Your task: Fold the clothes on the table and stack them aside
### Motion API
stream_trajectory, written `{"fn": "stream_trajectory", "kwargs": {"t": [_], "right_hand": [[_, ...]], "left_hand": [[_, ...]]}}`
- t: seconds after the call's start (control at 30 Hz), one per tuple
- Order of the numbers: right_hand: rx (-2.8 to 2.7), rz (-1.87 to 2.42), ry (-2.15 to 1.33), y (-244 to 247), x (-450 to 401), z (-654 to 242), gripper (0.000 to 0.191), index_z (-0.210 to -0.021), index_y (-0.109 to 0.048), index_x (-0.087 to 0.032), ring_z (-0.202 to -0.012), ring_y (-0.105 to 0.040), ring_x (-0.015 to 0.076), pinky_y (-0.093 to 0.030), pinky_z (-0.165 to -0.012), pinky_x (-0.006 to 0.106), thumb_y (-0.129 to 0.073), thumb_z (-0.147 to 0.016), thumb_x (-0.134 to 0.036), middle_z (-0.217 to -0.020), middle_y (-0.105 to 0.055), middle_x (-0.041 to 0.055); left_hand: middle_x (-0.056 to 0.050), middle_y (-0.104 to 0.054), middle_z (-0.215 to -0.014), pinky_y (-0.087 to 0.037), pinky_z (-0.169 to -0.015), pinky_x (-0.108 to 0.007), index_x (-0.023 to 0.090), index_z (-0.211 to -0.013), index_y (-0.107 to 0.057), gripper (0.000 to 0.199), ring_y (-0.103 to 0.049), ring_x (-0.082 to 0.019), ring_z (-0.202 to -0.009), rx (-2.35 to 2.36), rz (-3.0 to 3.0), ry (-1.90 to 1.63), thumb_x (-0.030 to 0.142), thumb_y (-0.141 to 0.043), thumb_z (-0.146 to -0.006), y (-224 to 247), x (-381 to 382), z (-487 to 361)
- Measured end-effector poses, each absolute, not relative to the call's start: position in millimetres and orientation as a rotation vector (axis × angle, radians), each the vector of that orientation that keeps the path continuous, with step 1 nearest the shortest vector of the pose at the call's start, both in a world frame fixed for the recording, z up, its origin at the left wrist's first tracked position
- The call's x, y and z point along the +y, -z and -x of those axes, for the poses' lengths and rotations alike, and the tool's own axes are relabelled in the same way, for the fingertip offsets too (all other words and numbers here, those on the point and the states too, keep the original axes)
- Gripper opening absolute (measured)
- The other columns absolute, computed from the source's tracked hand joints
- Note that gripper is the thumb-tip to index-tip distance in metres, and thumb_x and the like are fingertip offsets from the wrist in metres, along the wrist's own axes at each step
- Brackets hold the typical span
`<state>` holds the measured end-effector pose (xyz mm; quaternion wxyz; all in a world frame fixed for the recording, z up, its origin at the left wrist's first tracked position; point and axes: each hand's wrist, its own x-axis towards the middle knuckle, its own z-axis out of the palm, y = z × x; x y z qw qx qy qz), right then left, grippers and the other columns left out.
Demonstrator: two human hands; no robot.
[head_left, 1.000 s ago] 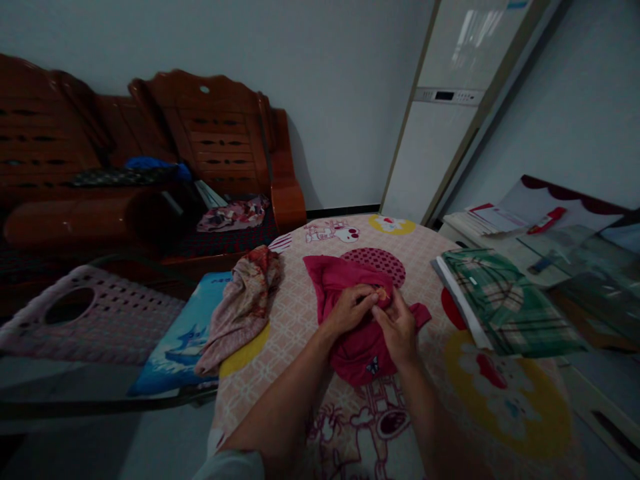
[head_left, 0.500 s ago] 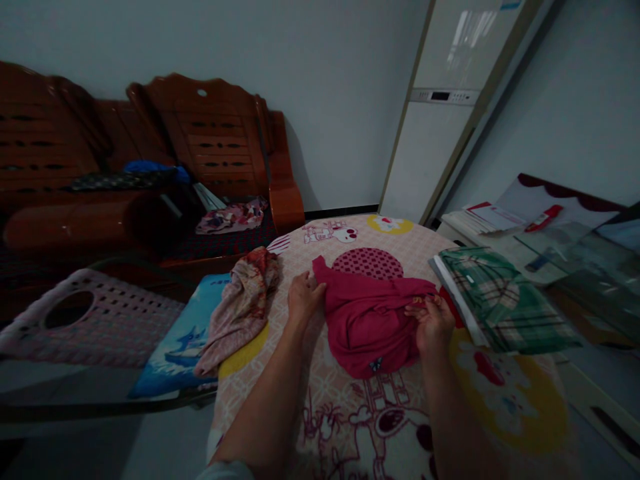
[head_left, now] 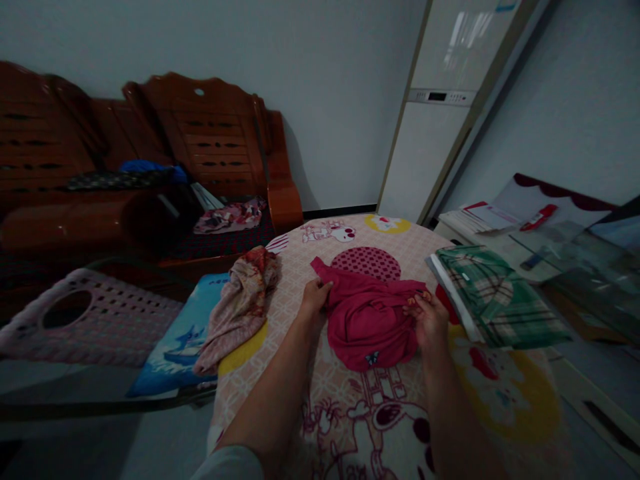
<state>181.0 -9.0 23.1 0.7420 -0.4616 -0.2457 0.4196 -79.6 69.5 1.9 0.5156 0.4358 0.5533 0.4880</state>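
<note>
A crumpled dark pink cloth garment (head_left: 370, 323) with a small butterfly mark near its lower edge lies on the round table's patterned cover (head_left: 290, 340). At its left edge, my left hand (head_left: 316, 297) is closed on the fabric, thumb on top, with a flap of cloth sticking up beyond it. My right hand (head_left: 431, 319) pinches the garment's upper right edge between thumb and fingers. The middle of the garment is bunched in round folds between both hands.
A patterned cloth (head_left: 243, 307) lies at the table's left edge, beside a blue cushion (head_left: 183, 340) on a woven chair (head_left: 100, 320). Folded green plaid fabric (head_left: 500, 293) is at the right. Behind stand a wooden sofa (head_left: 215, 140) and a tall white appliance (head_left: 425, 147).
My left hand has moved slightly right and its grip has shifted along the garment's edge. The garment's right edge has come slightly inward with my right hand. The view has shifted slightly.
</note>
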Motion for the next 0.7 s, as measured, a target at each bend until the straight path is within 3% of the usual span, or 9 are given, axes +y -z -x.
{"fn": "stream_trajectory", "kwargs": {"t": [0.1, 0.17, 0.3, 0.5, 0.6, 0.7], "right_hand": [[-0.590, 0.990, -0.945, -35.4, -5.9, -182.0, 0.038, -0.081, -0.050, -0.021, -0.044, -0.065, 0.0169, -0.052, -0.037, 0.023, -0.079, -0.057, -0.029, -0.060, -0.064, -0.0061], [-0.642, 0.956, -0.965, -54.6, 1.4, -181.4, 0.038, -0.084, -0.049, -0.022, -0.050, -0.068, 0.0192, -0.055, -0.040, 0.026, -0.077, -0.060, -0.028, -0.062, -0.063, -0.0069], [-0.752, 0.863, -0.937, -119.0, 28.0, -179.1, 0.030, -0.082, -0.049, -0.022, -0.063, -0.072, 0.0200, -0.059, -0.054, 0.030, -0.072, -0.063, -0.023, -0.066, -0.063, -0.0049], [-0.933, 0.658, -0.618, -216.4, 44.2, -178.3, 0.022, -0.076, -0.050, -0.021, -0.074, -0.068, 0.0117, -0.059, -0.075, 0.030, -0.068, -0.065, -0.016, -0.071, -0.059, -0.0067], [-0.991, 0.593, -0.546, -233.8, 21.2, -178.0, 0.019, -0.077, -0.052, -0.021, -0.072, -0.067, 0.0121, -0.059, -0.070, 0.030, -0.068, -0.068, -0.018, -0.072, -0.060, -0.0059], [-0.996, 0.607, -0.608, -232.6, -15.0, -182.4, 0.015, -0.074, -0.053, -0.020, -0.057, -0.064, 0.0131, -0.058, -0.056, 0.029, -0.068, -0.071, -0.022, -0.061, -0.058, -0.0050]], "left_hand": [[0.005, -0.051, -0.050, -0.030, -0.039, -0.018, 0.017, -0.069, -0.053, 0.028, -0.044, -0.007, -0.039, 1.135, -0.816, -1.245, 0.038, -0.070, -0.073, -19.1, 72.4, 89.1], [0.005, -0.053, -0.051, -0.034, -0.040, -0.017, 0.017, -0.071, -0.050, 0.028, -0.049, -0.007, -0.040, 1.081, -0.776, -1.271, 0.038, -0.067, -0.077, -41.6, 81.2, 95.8], [0.002, -0.060, -0.062, -0.052, -0.055, -0.022, 0.018, -0.084, -0.048, 0.023, -0.064, -0.011, -0.053, 0.988, -0.849, -1.413, 0.038, -0.060, -0.086, -108.1, 113.4, 102.4], [-0.002, -0.066, -0.084, -0.058, -0.075, -0.030, 0.021, -0.099, -0.051, 0.034, -0.072, -0.016, -0.081, 0.641, -1.226, -1.807, 0.051, -0.060, -0.087, -205.0, 142.0, 103.5], [-0.003, -0.067, -0.091, -0.058, -0.077, -0.030, 0.021, -0.105, -0.054, 0.036, -0.071, -0.017, -0.085, 0.529, -1.365, -1.916, 0.051, -0.063, -0.086, -227.5, 115.9, 109.6], [-0.002, -0.066, -0.085, -0.058, -0.067, -0.025, 0.020, -0.102, -0.058, 0.035, -0.069, -0.015, -0.075, 0.569, -1.480, -1.794, 0.045, -0.070, -0.081, -230.6, 64.6, 125.6]]}}
